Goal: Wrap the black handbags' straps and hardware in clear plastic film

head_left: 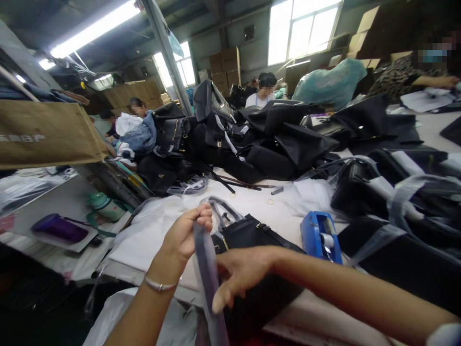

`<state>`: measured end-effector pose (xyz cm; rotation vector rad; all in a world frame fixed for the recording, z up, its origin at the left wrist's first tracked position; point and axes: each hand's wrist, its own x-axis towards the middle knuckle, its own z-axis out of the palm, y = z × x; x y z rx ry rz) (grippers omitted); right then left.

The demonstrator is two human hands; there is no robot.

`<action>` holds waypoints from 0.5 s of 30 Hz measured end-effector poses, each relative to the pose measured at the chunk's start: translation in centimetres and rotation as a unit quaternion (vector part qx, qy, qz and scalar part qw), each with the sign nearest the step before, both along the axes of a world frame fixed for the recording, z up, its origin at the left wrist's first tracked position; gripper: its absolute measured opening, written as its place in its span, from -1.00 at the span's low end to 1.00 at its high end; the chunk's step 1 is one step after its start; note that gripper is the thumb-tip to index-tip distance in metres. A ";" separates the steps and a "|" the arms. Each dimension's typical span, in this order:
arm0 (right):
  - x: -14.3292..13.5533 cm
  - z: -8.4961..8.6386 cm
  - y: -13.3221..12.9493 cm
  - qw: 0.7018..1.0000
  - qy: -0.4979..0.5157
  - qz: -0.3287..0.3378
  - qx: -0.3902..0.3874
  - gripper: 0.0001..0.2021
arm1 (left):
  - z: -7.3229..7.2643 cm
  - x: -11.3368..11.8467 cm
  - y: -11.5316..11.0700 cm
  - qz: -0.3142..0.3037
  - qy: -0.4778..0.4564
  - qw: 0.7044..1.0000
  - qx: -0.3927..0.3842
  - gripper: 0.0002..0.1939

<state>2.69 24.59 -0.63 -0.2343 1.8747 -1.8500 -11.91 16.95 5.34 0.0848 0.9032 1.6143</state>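
My left hand (189,230) is closed in a fist around the upper end of a dark bag strap (207,269) covered in clear plastic film. From there the strap hangs toward the bottom of the view. My right hand (241,274) is closed at the strap lower down, its thumb at the strap's edge and the other fingers partly hidden. Behind my right hand lies a black handbag (248,235) with gold-coloured hardware and a film-wrapped handle (225,206). A blue tape dispenser (320,238) stands to the bag's right.
Black bags (273,139) are piled across the table's far side, with more at right (403,254). White sheets (144,235) lie at left. A green bottle (108,206) and a purple container (61,228) sit on the left shelf. Other people (261,98) are seated farther back.
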 end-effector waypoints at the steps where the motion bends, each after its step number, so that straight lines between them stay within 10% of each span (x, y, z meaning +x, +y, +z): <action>1: 0.5 -0.9 -1.6 0.999 -0.020 -0.001 -0.037 -0.46 | 0.0 -0.1 1.7 0.015 -0.007 1.000 0.008 -0.79; 7: 2.5 -2.2 -3.0 0.986 -0.029 -0.090 -0.135 -0.64 | -2.7 -1.5 5.3 0.123 0.033 0.992 0.004 -0.76; 12: 2.2 2.3 6.3 0.953 0.014 -0.301 -0.039 -0.70 | -7.8 -0.3 -1.0 0.141 0.147 0.977 -0.069 -0.74; 15: 1.5 2.6 11.9 0.874 -0.009 -0.486 0.033 -0.73 | -10.7 2.5 -5.6 0.132 0.420 0.871 -0.219 -0.65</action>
